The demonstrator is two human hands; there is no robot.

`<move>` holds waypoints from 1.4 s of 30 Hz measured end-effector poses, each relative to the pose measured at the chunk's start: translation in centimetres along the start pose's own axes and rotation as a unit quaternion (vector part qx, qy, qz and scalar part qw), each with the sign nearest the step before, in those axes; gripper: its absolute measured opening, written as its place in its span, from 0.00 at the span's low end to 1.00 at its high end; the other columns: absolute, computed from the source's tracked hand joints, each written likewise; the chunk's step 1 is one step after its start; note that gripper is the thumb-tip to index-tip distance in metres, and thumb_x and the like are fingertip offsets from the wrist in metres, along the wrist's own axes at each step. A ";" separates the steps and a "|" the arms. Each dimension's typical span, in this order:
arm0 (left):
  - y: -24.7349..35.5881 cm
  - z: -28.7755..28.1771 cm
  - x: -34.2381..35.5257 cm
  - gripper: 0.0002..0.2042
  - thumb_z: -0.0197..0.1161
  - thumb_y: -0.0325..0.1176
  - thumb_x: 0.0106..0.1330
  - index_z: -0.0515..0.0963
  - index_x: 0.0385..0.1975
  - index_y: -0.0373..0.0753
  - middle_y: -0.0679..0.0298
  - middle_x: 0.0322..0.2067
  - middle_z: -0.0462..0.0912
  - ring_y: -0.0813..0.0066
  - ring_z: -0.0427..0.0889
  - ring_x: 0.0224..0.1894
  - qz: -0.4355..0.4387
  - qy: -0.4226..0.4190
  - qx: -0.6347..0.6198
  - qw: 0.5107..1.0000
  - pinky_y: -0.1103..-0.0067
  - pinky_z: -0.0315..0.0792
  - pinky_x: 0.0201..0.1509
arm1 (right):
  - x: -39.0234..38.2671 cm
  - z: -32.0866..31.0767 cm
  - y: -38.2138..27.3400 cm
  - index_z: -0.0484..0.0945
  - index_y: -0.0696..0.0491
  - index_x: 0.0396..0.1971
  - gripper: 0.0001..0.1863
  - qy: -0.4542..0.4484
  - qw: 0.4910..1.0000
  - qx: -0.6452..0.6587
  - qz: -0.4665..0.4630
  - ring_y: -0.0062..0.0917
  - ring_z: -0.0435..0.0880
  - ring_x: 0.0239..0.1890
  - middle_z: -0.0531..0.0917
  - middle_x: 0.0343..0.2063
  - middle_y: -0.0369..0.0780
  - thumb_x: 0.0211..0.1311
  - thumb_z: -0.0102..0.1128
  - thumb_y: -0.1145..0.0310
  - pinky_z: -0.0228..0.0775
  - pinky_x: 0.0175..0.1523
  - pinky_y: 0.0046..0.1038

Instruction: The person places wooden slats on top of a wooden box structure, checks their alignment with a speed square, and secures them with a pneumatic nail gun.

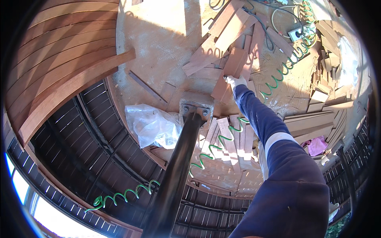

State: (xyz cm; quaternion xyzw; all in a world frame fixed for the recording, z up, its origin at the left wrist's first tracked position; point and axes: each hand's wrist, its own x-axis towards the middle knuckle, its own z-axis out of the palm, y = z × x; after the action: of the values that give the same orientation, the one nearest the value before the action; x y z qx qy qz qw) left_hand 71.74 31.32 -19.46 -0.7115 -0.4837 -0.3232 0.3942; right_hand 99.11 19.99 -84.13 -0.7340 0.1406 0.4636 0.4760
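My right hand (237, 81), in a white glove, reaches out ahead at the end of a dark blue sleeve. Its fingers are closed on the edge of a reddish-brown wooden board (235, 60), which lies slanted among other boards. Just beyond is a loose heap of similar boards (234, 24), some overlapping. Shorter wood strips (228, 139) lie side by side to the left of my forearm. My left hand is out of view.
A black metal post (174, 174) rises from a bolted base close on my left. Green coiled hose (283, 73) crosses the floor. Clear plastic sheeting (152, 125), curved wooden planking (71, 47), stacked wood offcuts (327, 67) and a pink cloth (316, 146) lie around.
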 end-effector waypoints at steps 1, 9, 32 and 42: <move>-0.1 -0.2 0.1 0.45 0.68 0.43 0.63 0.45 0.70 0.29 0.38 0.65 0.56 0.46 0.63 0.66 -0.004 -0.001 0.003 1.000 0.58 0.66 0.66 | -1.6 -0.2 -0.2 0.79 0.61 0.48 0.26 0.009 0.995 -0.092 0.028 0.29 0.83 0.42 0.86 0.41 0.42 0.47 0.71 0.69 0.74 0.50 0.29; -0.2 1.0 0.4 0.44 0.67 0.42 0.64 0.45 0.70 0.29 0.39 0.65 0.56 0.47 0.63 0.66 -0.003 -0.007 -0.011 1.000 0.58 0.66 0.66 | -6.2 -1.1 2.1 0.75 0.54 0.50 0.29 -0.130 0.890 -0.435 -0.039 0.44 0.83 0.47 0.84 0.42 0.51 0.47 0.68 0.57 0.73 0.53 0.38; -1.1 3.4 1.0 0.42 0.66 0.41 0.65 0.46 0.70 0.29 0.40 0.65 0.57 0.48 0.63 0.65 -0.003 -0.020 -0.007 1.000 0.57 0.65 0.67 | 19.1 2.9 -14.2 0.76 0.60 0.54 0.37 0.093 0.979 0.093 -0.156 0.33 0.76 0.55 0.76 0.56 0.45 0.41 0.76 0.59 0.68 0.60 0.32; -0.5 3.1 1.7 0.42 0.65 0.41 0.65 0.46 0.70 0.29 0.40 0.65 0.57 0.48 0.63 0.65 0.017 -0.032 0.014 0.999 0.57 0.64 0.67 | 11.6 7.8 -20.6 0.62 0.52 0.67 0.58 0.328 0.940 -0.093 -0.017 0.50 0.70 0.62 0.58 0.66 0.58 0.30 0.79 0.50 0.67 0.64 0.38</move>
State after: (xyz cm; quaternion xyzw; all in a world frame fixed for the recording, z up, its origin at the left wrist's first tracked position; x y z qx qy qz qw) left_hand 72.01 34.85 -19.38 -0.7242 -0.4882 -0.2865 0.3939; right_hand 114.38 39.61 -82.73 -0.8889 0.2325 0.1996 0.3406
